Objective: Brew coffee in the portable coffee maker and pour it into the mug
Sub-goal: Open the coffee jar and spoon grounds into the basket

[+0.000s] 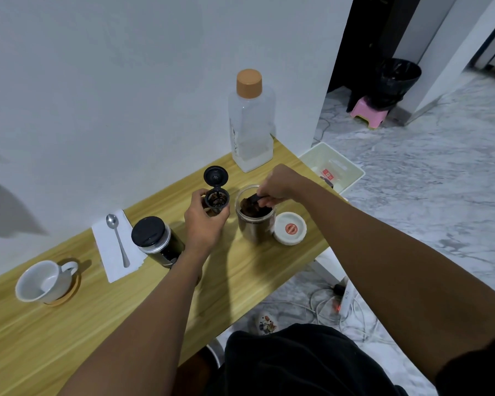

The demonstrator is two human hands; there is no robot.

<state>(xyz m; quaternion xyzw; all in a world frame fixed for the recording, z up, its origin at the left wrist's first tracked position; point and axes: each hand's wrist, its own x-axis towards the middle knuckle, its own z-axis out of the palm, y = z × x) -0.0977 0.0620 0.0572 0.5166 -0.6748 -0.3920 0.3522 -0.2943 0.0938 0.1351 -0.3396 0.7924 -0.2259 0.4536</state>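
Note:
My left hand [203, 221] grips a small black filter basket [217, 200] with its hinged lid flipped up; some coffee grounds lie inside. Just to its right stands an open clear jar of ground coffee [255, 221]. My right hand [279, 182] holds a black scoop [255, 199] dipped into the jar's mouth. The black portable coffee maker [156, 242] stands left of my left wrist. A white mug [42, 281] sits on a wooden coaster at the far left. A clear water bottle [250, 124] with a tan cap stands at the back by the wall.
A metal spoon [116, 238] lies on a white napkin between mug and coffee maker. The jar's white lid [290, 228] rests by the wooden table's [69, 338] right edge. A white bin [333, 167] and cables [340, 310] lie on the floor to the right.

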